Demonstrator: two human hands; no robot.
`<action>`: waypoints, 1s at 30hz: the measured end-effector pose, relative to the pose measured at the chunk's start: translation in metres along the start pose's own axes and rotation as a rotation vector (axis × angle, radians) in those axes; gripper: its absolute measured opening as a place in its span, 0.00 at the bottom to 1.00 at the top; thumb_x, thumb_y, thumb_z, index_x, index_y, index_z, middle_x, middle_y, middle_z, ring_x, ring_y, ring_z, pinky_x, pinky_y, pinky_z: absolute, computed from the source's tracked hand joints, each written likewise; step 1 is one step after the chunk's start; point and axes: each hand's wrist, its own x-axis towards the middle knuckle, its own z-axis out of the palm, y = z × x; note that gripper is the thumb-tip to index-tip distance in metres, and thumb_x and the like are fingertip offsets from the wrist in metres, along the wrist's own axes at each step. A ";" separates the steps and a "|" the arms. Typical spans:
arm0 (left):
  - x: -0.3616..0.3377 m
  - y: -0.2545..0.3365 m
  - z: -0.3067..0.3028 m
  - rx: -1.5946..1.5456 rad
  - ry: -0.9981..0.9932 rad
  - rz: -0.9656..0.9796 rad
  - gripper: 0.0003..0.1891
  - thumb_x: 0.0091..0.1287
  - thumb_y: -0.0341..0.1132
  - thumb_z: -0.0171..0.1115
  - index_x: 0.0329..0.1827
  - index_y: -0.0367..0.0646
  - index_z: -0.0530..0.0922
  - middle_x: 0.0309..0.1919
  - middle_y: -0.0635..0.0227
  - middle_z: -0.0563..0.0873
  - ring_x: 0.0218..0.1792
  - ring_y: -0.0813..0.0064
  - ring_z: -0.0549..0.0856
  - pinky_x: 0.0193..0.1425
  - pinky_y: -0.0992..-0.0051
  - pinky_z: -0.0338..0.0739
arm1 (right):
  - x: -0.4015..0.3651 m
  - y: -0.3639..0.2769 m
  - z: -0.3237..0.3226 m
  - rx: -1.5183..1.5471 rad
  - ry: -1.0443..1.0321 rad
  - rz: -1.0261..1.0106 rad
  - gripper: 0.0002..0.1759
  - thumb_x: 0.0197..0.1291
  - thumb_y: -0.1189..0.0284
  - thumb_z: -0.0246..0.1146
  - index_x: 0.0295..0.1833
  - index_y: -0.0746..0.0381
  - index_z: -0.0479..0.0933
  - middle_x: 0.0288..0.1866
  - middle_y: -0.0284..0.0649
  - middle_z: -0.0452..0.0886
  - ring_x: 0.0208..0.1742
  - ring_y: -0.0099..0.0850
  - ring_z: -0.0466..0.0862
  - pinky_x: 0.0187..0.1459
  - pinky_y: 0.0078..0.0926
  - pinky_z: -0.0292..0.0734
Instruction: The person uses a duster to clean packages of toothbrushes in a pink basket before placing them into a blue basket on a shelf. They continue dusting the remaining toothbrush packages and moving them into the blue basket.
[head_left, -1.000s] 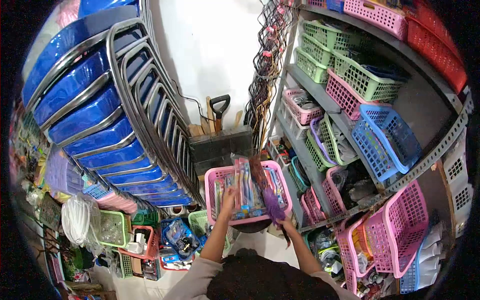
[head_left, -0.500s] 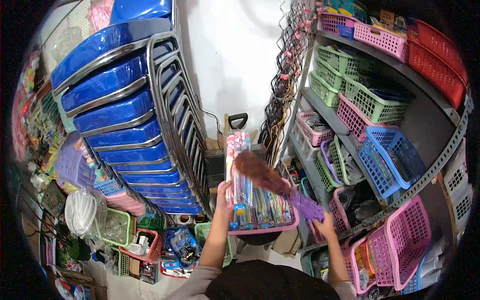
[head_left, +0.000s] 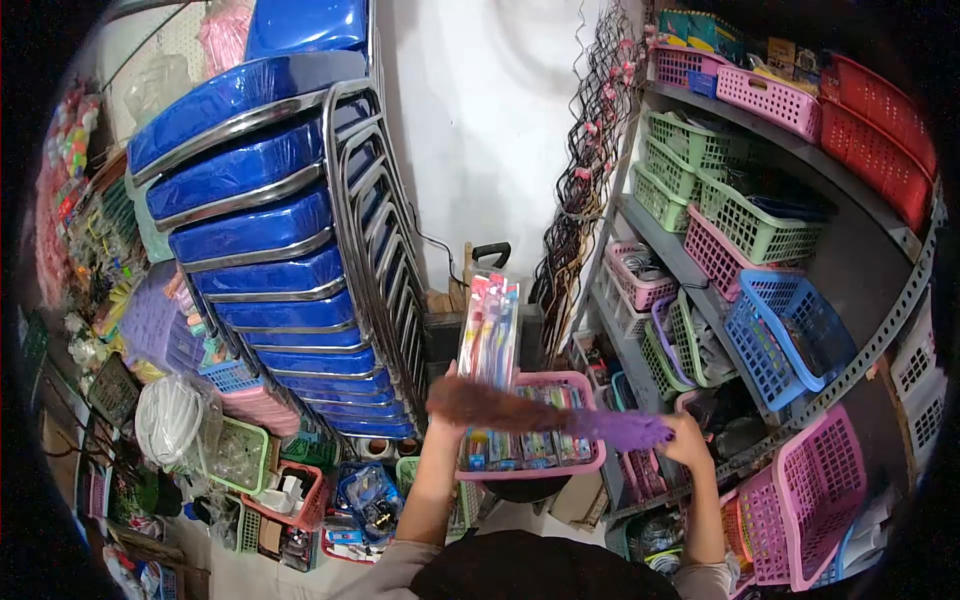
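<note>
My left hand (head_left: 447,425) is closed on several packaged toothbrushes (head_left: 491,325) in clear wrappers, held upright above the basket; the duster covers part of this hand. My right hand (head_left: 688,442) grips the purple end of a feather duster (head_left: 540,415), whose brown end reaches left across the packages and is blurred. Below both hands is a pink basket (head_left: 590,466) holding more packaged toothbrushes in rows.
Tall stacked blue chairs (head_left: 270,260) stand on the left. Metal shelves (head_left: 665,235) on the right carry green, pink, blue and red baskets. Filled baskets sit on the floor at lower left (head_left: 262,443). Pink baskets (head_left: 815,500) stand at lower right.
The duster has swung from a slant to nearly level, its brown end moving down and left over my left hand. The view has shifted slightly.
</note>
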 end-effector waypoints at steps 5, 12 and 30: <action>-0.017 -0.003 0.048 0.169 0.001 -0.096 0.23 0.68 0.48 0.51 0.60 0.44 0.72 0.54 0.59 0.79 0.53 0.60 0.79 0.60 0.58 0.71 | 0.011 -0.001 0.000 -0.087 0.263 0.172 0.21 0.38 0.74 0.66 0.45 0.64 0.78 0.31 0.53 0.80 0.32 0.50 0.79 0.38 0.36 0.74; -0.014 0.001 0.008 0.301 0.172 0.123 0.22 0.69 0.50 0.49 0.57 0.43 0.73 0.43 0.65 0.83 0.43 0.71 0.82 0.51 0.70 0.78 | 0.010 -0.013 -0.004 0.032 -0.221 0.089 0.15 0.43 0.75 0.66 0.40 0.66 0.79 0.32 0.51 0.81 0.33 0.40 0.83 0.37 0.32 0.74; -0.022 -0.006 0.048 0.136 0.046 -0.002 0.19 0.69 0.41 0.50 0.56 0.36 0.73 0.50 0.58 0.81 0.51 0.65 0.80 0.59 0.68 0.72 | 0.015 -0.018 0.004 0.241 0.276 0.271 0.15 0.44 0.79 0.65 0.41 0.69 0.78 0.33 0.46 0.84 0.33 0.30 0.83 0.39 0.27 0.75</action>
